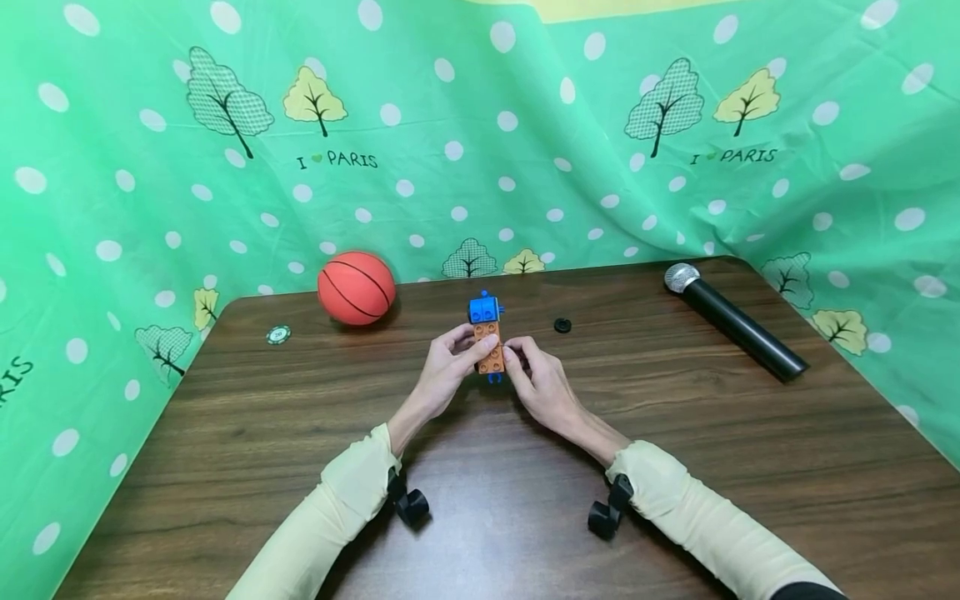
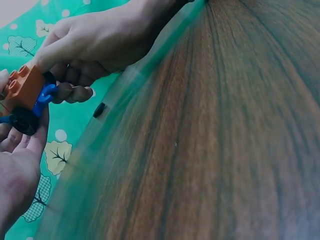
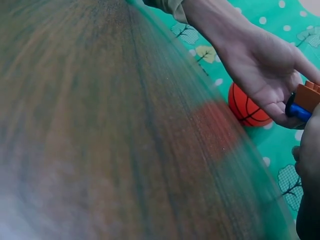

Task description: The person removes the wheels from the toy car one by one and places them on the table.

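Note:
A toy block car (image 1: 489, 348) with an orange studded body, a blue block (image 1: 483, 310) at its far end and a blue hook (image 2: 47, 93) at its near end is held up over the table. My left hand (image 1: 444, 372) grips it from the left, thumb on top and fingers beneath. A black wheel (image 2: 24, 120) shows on that side. From the right, the thumb and forefinger of my right hand (image 1: 542, 383) pinch a dark wheel (image 2: 49, 78) at the car's side, mostly hidden by the fingers.
A loose black wheel (image 1: 562, 325) lies right of the car on the wooden table (image 1: 495, 517). Farther right is a microphone (image 1: 738, 323). At the back left stand a red ball (image 1: 356, 288) and a poker chip (image 1: 278, 335). A green patterned cloth (image 1: 450, 108) hangs behind.

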The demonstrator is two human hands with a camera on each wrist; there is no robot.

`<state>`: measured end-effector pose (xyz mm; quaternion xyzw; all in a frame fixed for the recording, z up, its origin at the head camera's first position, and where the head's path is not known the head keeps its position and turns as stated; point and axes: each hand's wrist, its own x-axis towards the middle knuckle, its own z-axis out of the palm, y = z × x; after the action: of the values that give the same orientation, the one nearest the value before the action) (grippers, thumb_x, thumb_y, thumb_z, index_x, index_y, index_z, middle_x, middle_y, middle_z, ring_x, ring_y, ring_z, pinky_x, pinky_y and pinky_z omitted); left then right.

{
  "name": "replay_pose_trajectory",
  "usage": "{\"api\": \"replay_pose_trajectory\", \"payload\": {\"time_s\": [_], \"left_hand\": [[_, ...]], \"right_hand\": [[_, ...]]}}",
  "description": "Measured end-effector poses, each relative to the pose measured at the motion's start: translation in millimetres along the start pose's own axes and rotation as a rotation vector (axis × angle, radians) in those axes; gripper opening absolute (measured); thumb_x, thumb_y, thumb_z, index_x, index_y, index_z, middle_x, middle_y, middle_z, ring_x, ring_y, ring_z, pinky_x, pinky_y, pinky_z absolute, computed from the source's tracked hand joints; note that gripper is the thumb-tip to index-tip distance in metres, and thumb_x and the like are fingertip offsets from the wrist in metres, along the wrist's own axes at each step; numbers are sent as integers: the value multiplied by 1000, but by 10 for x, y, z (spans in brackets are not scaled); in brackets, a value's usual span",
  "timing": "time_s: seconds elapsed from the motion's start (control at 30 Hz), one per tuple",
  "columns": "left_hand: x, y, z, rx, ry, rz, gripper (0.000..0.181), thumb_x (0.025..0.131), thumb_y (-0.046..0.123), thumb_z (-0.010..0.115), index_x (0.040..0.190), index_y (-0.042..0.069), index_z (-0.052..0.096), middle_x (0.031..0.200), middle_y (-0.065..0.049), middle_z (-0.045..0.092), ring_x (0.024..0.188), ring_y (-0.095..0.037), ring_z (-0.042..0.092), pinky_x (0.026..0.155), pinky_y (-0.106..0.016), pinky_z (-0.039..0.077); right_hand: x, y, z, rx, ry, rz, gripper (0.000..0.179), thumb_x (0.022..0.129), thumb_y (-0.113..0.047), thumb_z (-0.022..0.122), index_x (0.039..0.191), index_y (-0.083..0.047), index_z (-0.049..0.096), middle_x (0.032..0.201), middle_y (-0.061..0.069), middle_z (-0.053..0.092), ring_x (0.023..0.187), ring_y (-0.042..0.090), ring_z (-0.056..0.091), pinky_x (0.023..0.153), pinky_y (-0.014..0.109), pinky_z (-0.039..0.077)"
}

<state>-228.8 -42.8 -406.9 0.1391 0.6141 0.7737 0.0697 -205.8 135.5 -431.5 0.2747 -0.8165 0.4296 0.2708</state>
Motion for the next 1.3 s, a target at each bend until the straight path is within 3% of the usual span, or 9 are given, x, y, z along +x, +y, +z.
{"api": "replay_pose_trajectory", "payload": {"time_s": [0.3, 0.67, 0.97, 1.17, 1.3], "left_hand": [[-6, 3, -2, 33, -11, 10, 35, 98, 10, 66, 127, -9, 62, 107, -11, 71, 95, -14, 66, 81, -28, 57], [4, -7, -32, 42, -29, -4, 37, 98, 11, 66, 128, -10, 61, 107, -11, 71, 96, -14, 67, 81, -29, 57], [9, 21, -3, 55, -26, 18, 35, 100, 11, 65, 128, -9, 62, 109, -12, 71, 96, -14, 67, 81, -28, 56], [1, 18, 5, 48, -28, 29, 35, 100, 9, 64, 130, -10, 61, 110, -15, 71, 96, -14, 67, 82, -28, 56], [-5, 12, -2, 95, -36, 45, 36, 100, 9, 65, 129, -11, 62, 111, -18, 72, 99, -15, 68, 85, -29, 56]], "right_hand": [[15, 1, -19, -113, -24, -70, 10, 101, 1, 61, 111, 0, 61, 89, 11, 67, 74, 19, 62, 62, 37, 52], [24, 40, -26, -143, -45, -112, 11, 100, 2, 62, 110, 1, 61, 90, 11, 66, 74, 19, 61, 61, 37, 53], [34, 37, -28, -36, -28, -44, 8, 101, 1, 59, 109, -2, 60, 86, 5, 64, 72, 14, 58, 60, 29, 49], [39, 43, -22, 9, 6, -68, 6, 99, 2, 61, 104, -1, 61, 80, 3, 63, 68, 12, 57, 57, 26, 47], [36, 58, -29, -2, -8, -81, 6, 100, -1, 57, 103, -1, 62, 80, 3, 61, 68, 11, 55, 56, 26, 46]]}}
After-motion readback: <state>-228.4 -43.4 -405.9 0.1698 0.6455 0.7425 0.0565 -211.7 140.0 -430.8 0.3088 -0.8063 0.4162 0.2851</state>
